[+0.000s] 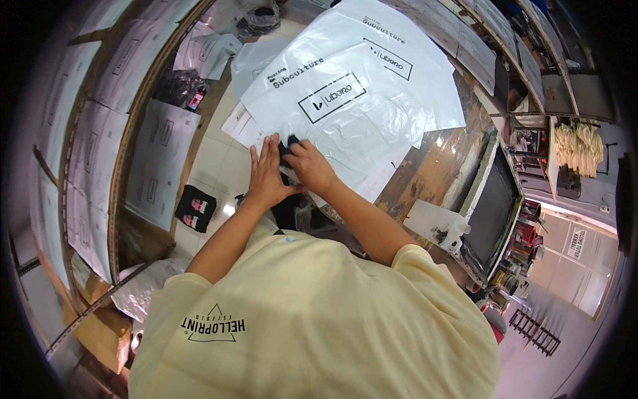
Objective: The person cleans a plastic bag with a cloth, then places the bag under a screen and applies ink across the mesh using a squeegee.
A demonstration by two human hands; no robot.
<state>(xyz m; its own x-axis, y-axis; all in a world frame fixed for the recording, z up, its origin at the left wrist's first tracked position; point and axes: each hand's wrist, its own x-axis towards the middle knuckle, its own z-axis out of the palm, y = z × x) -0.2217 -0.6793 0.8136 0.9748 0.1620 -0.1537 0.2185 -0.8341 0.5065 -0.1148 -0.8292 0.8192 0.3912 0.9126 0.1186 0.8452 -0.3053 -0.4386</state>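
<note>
Large white plastic bags [372, 126] with black print lie overlapped on a wooden table [432, 163] in front of me. At their near edge a small piece of black cloth [290, 142] shows between my hands. My left hand [267, 178] lies to the left of the cloth, fingers stretched out and close together, its thumb toward the right hand. With curled fingers, my right hand [311, 166] grips the black cloth. Part of the cloth is hidden under the hands, and more dark material hangs below them.
Shelves with white packages [100, 143] stand at the left. A folded black garment [196, 208] with a printed picture lies low at the left. To the right are a translucent plastic jug [435, 225] and a framed dark screen [495, 206].
</note>
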